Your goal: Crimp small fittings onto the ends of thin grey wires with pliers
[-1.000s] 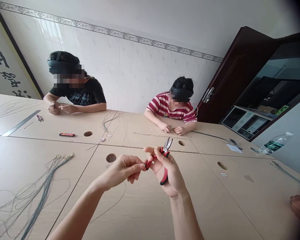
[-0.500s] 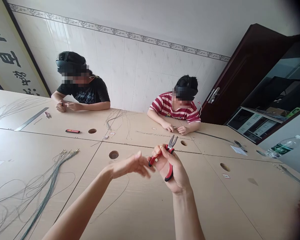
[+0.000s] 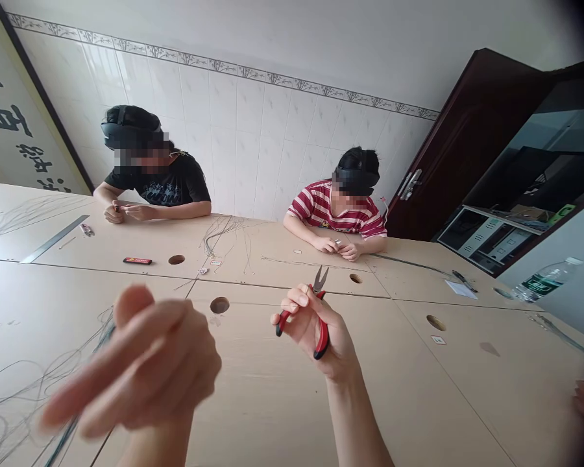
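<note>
My right hand [image 3: 328,331] is wrapped round a pair of pliers [image 3: 322,334] with red and black handles. Their metal jaws point away from me and stand apart. Close to the camera, slightly blurred, my left hand [image 3: 168,363] stretches its fingers down to the left, and no object shows in it. Behind that hand lies a bundle of thin grey-green wires [image 3: 63,444] on the table [image 3: 263,402]. The hand covers the bundle's far end.
Across the table sit two people, one in a black shirt [image 3: 180,185], one in a striped shirt [image 3: 316,204]. A ruler [image 3: 53,240], a red and black box [image 3: 137,261], loose wires [image 3: 214,240] and a water bottle [image 3: 547,282] lie about. Round holes [image 3: 220,305] pierce the tabletop.
My left hand has swung away from my right hand, leftward and nearer the camera, over the wire bundle. The right hand with the pliers has shifted slightly left.
</note>
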`<action>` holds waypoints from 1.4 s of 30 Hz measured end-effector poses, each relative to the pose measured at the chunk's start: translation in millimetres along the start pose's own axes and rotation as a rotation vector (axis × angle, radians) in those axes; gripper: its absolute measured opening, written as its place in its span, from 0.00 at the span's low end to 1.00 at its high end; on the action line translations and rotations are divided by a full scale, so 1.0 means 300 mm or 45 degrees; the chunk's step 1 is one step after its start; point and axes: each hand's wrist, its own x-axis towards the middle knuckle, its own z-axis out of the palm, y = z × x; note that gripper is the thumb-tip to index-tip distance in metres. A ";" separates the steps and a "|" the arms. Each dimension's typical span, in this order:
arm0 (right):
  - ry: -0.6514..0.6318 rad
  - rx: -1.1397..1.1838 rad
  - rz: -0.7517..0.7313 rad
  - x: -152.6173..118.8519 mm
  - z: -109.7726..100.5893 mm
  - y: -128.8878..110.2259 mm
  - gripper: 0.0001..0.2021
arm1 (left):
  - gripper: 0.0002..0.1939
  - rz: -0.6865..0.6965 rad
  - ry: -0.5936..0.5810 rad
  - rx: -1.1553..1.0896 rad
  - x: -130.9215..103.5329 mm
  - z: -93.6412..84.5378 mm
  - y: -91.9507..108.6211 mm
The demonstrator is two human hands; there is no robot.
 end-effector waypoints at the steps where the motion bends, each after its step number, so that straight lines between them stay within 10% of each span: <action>1: -0.013 -0.029 -0.006 0.000 0.006 0.008 0.08 | 0.30 0.167 0.150 -0.155 0.007 0.016 0.032; 6: 0.016 -0.302 -0.076 -0.006 0.023 0.026 0.09 | 0.23 0.434 0.364 -0.792 0.081 0.051 0.117; 13: 0.083 -0.732 -0.079 -0.017 0.018 0.043 0.09 | 0.20 0.433 0.548 -0.548 0.257 -0.018 -0.066; 19: -0.047 -0.645 0.052 0.019 0.047 0.093 0.10 | 0.27 0.203 0.240 0.135 0.298 -0.014 -0.178; 31: 0.133 -0.168 -0.005 0.075 -0.060 -0.035 0.10 | 0.28 -0.458 -0.687 0.335 0.222 -0.010 -0.161; 42: 0.131 -0.034 -0.044 0.070 -0.093 -0.073 0.11 | 0.28 -0.613 -0.906 0.307 0.203 -0.019 -0.138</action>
